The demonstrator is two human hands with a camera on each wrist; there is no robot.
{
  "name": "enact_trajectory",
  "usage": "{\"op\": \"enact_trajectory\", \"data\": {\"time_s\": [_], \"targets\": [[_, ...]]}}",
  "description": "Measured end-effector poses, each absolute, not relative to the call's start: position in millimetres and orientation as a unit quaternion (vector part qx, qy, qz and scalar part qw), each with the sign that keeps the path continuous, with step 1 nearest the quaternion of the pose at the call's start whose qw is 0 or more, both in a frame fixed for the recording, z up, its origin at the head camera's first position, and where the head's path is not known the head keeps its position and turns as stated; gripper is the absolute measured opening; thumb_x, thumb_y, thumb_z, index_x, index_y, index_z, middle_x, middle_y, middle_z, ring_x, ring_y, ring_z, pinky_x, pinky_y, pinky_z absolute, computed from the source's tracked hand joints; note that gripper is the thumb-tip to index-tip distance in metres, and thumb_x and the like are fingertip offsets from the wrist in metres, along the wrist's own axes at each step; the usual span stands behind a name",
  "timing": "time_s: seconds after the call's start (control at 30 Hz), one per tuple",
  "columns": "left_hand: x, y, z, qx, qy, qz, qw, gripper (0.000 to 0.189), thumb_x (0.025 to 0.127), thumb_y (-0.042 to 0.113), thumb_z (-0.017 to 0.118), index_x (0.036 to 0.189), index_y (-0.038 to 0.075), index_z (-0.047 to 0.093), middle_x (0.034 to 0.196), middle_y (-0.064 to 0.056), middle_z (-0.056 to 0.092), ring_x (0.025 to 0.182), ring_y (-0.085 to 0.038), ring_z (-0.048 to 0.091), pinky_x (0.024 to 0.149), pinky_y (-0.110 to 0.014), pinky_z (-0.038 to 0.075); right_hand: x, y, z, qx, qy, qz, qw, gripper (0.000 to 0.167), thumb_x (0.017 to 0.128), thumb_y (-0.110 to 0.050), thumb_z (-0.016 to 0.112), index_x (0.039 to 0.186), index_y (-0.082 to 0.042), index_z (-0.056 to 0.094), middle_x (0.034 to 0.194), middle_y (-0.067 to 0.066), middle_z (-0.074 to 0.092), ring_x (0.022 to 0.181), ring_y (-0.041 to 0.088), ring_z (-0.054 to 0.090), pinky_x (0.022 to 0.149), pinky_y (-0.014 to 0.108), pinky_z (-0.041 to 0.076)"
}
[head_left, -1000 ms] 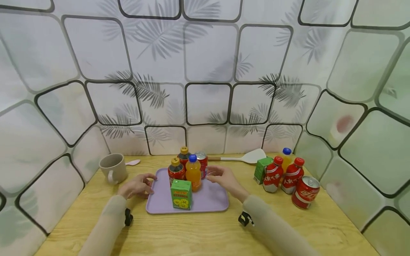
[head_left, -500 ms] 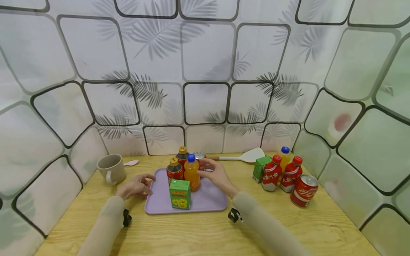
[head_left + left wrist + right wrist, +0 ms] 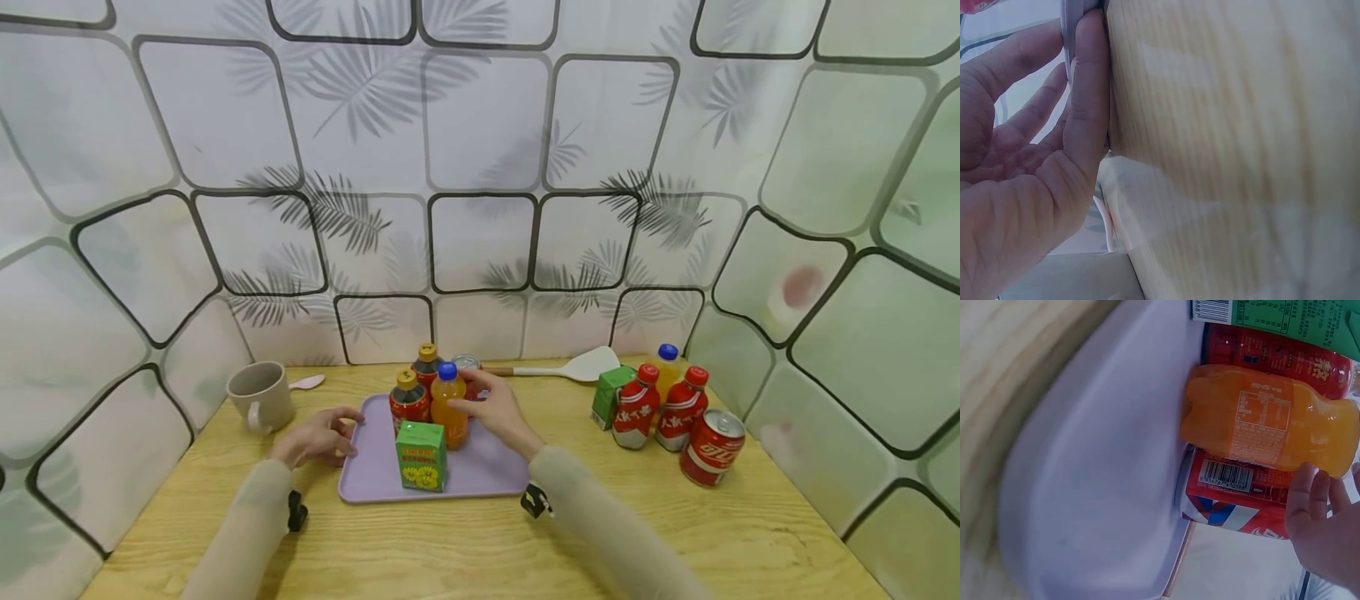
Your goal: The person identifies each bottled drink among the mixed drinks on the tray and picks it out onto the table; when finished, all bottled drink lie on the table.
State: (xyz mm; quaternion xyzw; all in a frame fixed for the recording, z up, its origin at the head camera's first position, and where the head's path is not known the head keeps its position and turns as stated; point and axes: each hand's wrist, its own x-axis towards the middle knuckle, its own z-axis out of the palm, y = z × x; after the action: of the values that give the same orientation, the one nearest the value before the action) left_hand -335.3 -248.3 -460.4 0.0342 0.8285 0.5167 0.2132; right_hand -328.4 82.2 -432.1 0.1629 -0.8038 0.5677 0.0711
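A lilac tray (image 3: 356,487) lies on the table, holding several drinks. My left hand (image 3: 318,437) pinches its left rim. In the left wrist view, fingers (image 3: 1087,87) lie against the rim beside the wood. My right hand (image 3: 491,408) is at the upper part of a small orange juice bottle (image 3: 447,406) with a blue cap. Its fingertips (image 3: 1304,472) meet the bottle's side in the right wrist view. A red can (image 3: 1222,481) stands behind that bottle. Two dark bottles with yellow caps, one the nearer tea bottle (image 3: 408,406), stand left. A green drink carton (image 3: 422,456) stands in front.
A grey mug (image 3: 261,396) and a pink spoon (image 3: 307,382) are at the left. Behind the tray lies a white spatula (image 3: 592,364). At the right stand two red bottles (image 3: 637,408), a green carton (image 3: 606,396), another orange bottle (image 3: 667,367) and a red can (image 3: 712,447).
My right hand has moved left from beside the can to the orange bottle. The left hand has stayed on the tray's rim, and the drinks stand as before.
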Motion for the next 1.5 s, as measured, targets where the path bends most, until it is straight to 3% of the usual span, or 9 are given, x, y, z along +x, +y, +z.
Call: {"op": "enact_trajectory", "data": {"time_s": [0.17, 0.33, 0.57, 0.77, 0.87, 1.0, 1.2, 1.5], "targets": [[-335, -249, -461, 0.040, 0.828, 0.517, 0.212, 0.059, 0.079, -0.010, 0.068, 0.133, -0.001, 0.046, 0.094, -0.010, 0.045, 0.081, -0.020, 0.050, 0.064, -0.030, 0.056, -326, 77, -428, 0.145, -0.818, 0.554, 0.050, 0.065, 0.077, -0.028, 0.084, 0.136, -0.016, 0.059, 0.134, 0.007, 0.061, 0.120, 0.027, 0.055, 0.099, 0.045, 0.048], [-336, -250, -461, 0.047, 0.826, 0.519, 0.213, 0.060, 0.078, -0.010, 0.068, 0.133, -0.002, 0.046, 0.093, -0.009, 0.045, 0.080, -0.020, 0.050, 0.064, -0.029, 0.056, -325, 71, -428, 0.144, -0.803, 0.578, 0.032, 0.072, 0.078, -0.023, 0.083, 0.141, -0.011, 0.052, 0.144, 0.010, 0.053, 0.128, 0.029, 0.052, 0.107, 0.045, 0.044], [-336, -249, -460, 0.052, 0.826, 0.521, 0.210, 0.060, 0.077, -0.011, 0.068, 0.132, -0.002, 0.046, 0.091, -0.009, 0.046, 0.079, -0.019, 0.049, 0.063, -0.029, 0.055, -325, 68, -431, 0.142, -0.795, 0.588, 0.044, 0.072, 0.077, -0.021, 0.084, 0.141, -0.012, 0.052, 0.142, 0.010, 0.055, 0.127, 0.027, 0.054, 0.106, 0.042, 0.045], [-334, -248, -460, 0.040, 0.830, 0.516, 0.208, 0.060, 0.077, -0.011, 0.068, 0.133, -0.001, 0.047, 0.094, -0.010, 0.046, 0.083, -0.021, 0.050, 0.066, -0.032, 0.057, -321, 72, -434, 0.137, -0.817, 0.555, 0.076, 0.074, 0.073, -0.031, 0.086, 0.139, -0.015, 0.056, 0.125, 0.007, 0.065, 0.100, 0.021, 0.062, 0.083, 0.033, 0.055], [-334, -248, -461, 0.037, 0.830, 0.518, 0.205, 0.060, 0.077, -0.011, 0.068, 0.132, -0.001, 0.047, 0.094, -0.011, 0.046, 0.083, -0.021, 0.050, 0.066, -0.032, 0.057, -318, 73, -434, 0.132, -0.816, 0.556, 0.084, 0.075, 0.071, -0.033, 0.087, 0.138, -0.016, 0.057, 0.125, 0.007, 0.066, 0.098, 0.022, 0.062, 0.078, 0.029, 0.054], [-334, -247, -462, 0.047, 0.827, 0.522, 0.203, 0.060, 0.076, -0.011, 0.068, 0.132, -0.002, 0.047, 0.094, -0.011, 0.047, 0.080, -0.020, 0.052, 0.065, -0.031, 0.057, -317, 77, -436, 0.127, -0.803, 0.576, 0.082, 0.074, 0.072, -0.029, 0.087, 0.138, -0.014, 0.057, 0.131, 0.009, 0.063, 0.103, 0.028, 0.063, 0.083, 0.030, 0.055], [-333, -247, -463, 0.048, 0.823, 0.526, 0.208, 0.061, 0.075, -0.011, 0.069, 0.131, -0.002, 0.047, 0.094, -0.010, 0.047, 0.078, -0.019, 0.053, 0.064, -0.030, 0.056, -315, 84, -433, 0.134, -0.768, 0.623, 0.061, 0.072, 0.073, -0.018, 0.086, 0.138, -0.007, 0.055, 0.128, 0.017, 0.064, 0.108, 0.035, 0.064, 0.090, 0.036, 0.055], [-334, -249, -461, 0.049, 0.826, 0.523, 0.206, 0.061, 0.076, -0.011, 0.068, 0.132, -0.002, 0.047, 0.093, -0.010, 0.046, 0.079, -0.019, 0.051, 0.064, -0.030, 0.055, -301, 100, -411, 0.140, -0.760, 0.630, 0.076, 0.063, 0.075, -0.012, 0.084, 0.133, -0.010, 0.061, 0.124, 0.013, 0.067, 0.110, 0.027, 0.064, 0.095, 0.039, 0.053]]}}
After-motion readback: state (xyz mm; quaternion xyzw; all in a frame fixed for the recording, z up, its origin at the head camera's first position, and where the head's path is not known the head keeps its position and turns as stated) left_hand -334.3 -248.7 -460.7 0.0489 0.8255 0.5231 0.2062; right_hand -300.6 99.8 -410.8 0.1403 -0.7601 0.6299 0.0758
